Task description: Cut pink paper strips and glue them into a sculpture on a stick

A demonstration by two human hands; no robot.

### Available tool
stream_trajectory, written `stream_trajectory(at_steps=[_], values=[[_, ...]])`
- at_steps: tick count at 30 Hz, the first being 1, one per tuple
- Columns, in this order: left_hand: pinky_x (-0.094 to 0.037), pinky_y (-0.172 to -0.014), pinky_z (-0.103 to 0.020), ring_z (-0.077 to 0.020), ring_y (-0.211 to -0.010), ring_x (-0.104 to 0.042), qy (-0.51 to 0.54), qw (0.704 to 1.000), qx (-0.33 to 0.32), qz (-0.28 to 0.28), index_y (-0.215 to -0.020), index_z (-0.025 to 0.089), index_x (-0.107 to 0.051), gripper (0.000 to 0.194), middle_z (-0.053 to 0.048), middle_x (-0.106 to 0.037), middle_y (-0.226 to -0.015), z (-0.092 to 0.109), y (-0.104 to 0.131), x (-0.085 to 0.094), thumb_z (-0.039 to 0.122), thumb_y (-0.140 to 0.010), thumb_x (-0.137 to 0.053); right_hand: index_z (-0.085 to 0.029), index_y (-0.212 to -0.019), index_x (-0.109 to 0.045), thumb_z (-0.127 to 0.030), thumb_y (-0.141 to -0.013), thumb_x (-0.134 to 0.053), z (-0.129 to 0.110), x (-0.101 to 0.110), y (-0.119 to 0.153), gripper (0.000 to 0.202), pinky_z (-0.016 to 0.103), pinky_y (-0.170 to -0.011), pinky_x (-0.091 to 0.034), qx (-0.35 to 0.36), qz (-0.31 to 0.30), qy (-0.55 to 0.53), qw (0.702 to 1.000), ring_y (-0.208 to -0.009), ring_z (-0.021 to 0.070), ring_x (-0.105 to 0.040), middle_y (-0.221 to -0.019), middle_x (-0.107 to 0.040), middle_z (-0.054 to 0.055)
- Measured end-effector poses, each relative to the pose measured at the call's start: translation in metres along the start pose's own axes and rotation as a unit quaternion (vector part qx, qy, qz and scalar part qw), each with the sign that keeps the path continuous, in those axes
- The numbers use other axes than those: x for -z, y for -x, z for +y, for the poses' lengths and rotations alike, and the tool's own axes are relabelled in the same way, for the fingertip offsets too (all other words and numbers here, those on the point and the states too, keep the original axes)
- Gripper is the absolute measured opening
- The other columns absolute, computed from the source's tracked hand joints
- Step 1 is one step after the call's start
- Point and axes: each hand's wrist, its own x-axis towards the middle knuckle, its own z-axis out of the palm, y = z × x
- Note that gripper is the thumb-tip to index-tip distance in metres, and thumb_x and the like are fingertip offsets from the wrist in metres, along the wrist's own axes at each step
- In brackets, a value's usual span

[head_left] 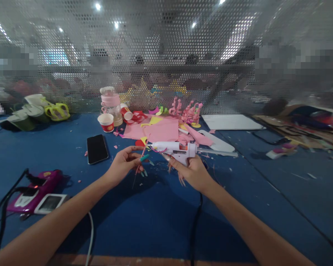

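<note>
My right hand point(192, 171) is wrapped round the handle of a white hot glue gun point(166, 147), with a clear glue stick point(216, 152) poking out of its back end. The nozzle points left, toward my left hand point(126, 162). Between the fingertips of that hand is a thin stick with pink paper on it point(144, 148), tilted upright. The gun's tip is at or very near the stick; whether they touch I cannot tell. Sheets of pink paper point(161, 127) lie just beyond both hands, with yellow and red scraps about them.
Left of the hands lie a black phone point(97, 149) and a purple power strip point(39, 192). Paper cups point(106, 122) and a pink bottle point(111, 105) stand farther back. Curled pink paper pieces point(192, 112) stand before a perforated metal screen point(166, 48). A black cord point(196, 225) runs to the front edge.
</note>
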Motion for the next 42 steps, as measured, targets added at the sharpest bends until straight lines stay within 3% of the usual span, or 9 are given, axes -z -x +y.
stream_trajectory(at_steps=[9, 14, 25, 31, 42], values=[[-0.042, -0.04, -0.018, -0.0092, -0.043, -0.057, -0.007, 1.0, 0.007, 0.014, -0.091, 0.012, -0.053, 0.038, 0.0, -0.065, -0.061, 0.0018, 0.0003, -0.0013, 0.019, -0.058, -0.071, -0.017, -0.08, -0.061, -0.03, -0.074, -0.054, 0.0046, 0.0017, 0.0002, 0.017, 0.029, -0.054, -0.049, 0.027, 0.03, 0.05, 0.998, -0.057, 0.0157, -0.057, -0.065, -0.062, 0.003], [-0.042, -0.04, -0.018, -0.0092, -0.044, -0.057, -0.019, 1.0, 0.005, 0.014, -0.094, 0.011, -0.052, 0.039, 0.0, -0.065, -0.06, 0.0022, -0.0006, -0.0013, 0.019, -0.06, -0.07, -0.016, -0.087, -0.061, -0.029, -0.075, -0.053, 0.0059, 0.0009, -0.0009, 0.02, 0.031, -0.06, -0.05, 0.041, 0.005, 0.046, 0.998, -0.062, 0.016, -0.059, -0.072, -0.065, 0.004], [-0.042, -0.04, -0.018, -0.0087, -0.044, -0.057, -0.025, 1.0, 0.005, 0.018, -0.093, 0.012, -0.053, 0.037, 0.001, -0.064, -0.059, 0.0025, 0.0004, -0.0019, 0.017, -0.06, -0.069, -0.017, -0.087, -0.061, -0.029, -0.076, -0.053, 0.0047, 0.003, 0.0009, 0.018, 0.032, -0.062, -0.05, 0.031, 0.02, 0.083, 0.996, -0.067, 0.0185, -0.059, -0.069, -0.063, 0.004], [-0.043, -0.041, -0.019, -0.0096, -0.044, -0.058, -0.022, 0.999, 0.003, 0.026, -0.094, 0.012, -0.051, 0.04, 0.0, -0.065, -0.06, 0.0041, 0.0009, -0.0034, 0.018, -0.059, -0.07, -0.017, -0.084, -0.062, -0.029, -0.075, -0.053, 0.0023, 0.0013, 0.0008, 0.018, 0.031, -0.058, -0.05, 0.047, 0.032, 0.07, 0.996, -0.059, 0.017, -0.058, -0.062, -0.062, 0.002], [-0.043, -0.041, -0.018, -0.0097, -0.044, -0.058, -0.004, 1.0, 0.004, 0.024, -0.092, 0.012, -0.05, 0.043, 0.0, -0.065, -0.06, 0.0026, 0.0009, -0.003, 0.02, -0.057, -0.072, -0.017, -0.085, -0.063, -0.027, -0.073, -0.054, 0.0012, 0.0013, 0.0005, 0.018, 0.033, -0.064, -0.051, 0.072, 0.046, 0.074, 0.994, -0.066, 0.0183, -0.061, -0.075, -0.066, 0.005]])
